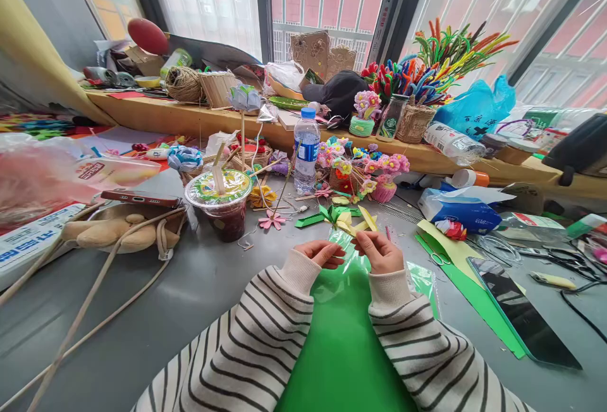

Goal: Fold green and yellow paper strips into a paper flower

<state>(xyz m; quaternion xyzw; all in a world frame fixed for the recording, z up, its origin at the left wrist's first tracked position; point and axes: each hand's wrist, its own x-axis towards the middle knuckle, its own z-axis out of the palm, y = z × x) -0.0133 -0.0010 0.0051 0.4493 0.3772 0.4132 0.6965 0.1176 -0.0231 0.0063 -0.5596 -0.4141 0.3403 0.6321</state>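
My left hand (323, 253) and my right hand (379, 251) are close together over the table, in striped sleeves with ribbed cuffs. Thumb and forefinger are pinched on each; whatever lies between the fingertips is too small to make out. Beneath them stretches a large green sheet (344, 349), with shiny clear plastic (344, 241) at its far end. Folded pale yellow paper strips (367, 217) lie just beyond my right fingertips, beside folded green paper strips (310, 220). A pink paper flower (272, 220) rests left of these.
Left stand a lidded drink cup (219, 203) and a bag with cords (123, 229). A water bottle (306, 153) stands behind my hands. To the right lie a phone (524, 314), green paper (478, 298), small scissors (440, 259) and a blue tissue pack (459, 210). Pipe cleaners (427, 77) fill the ledge.
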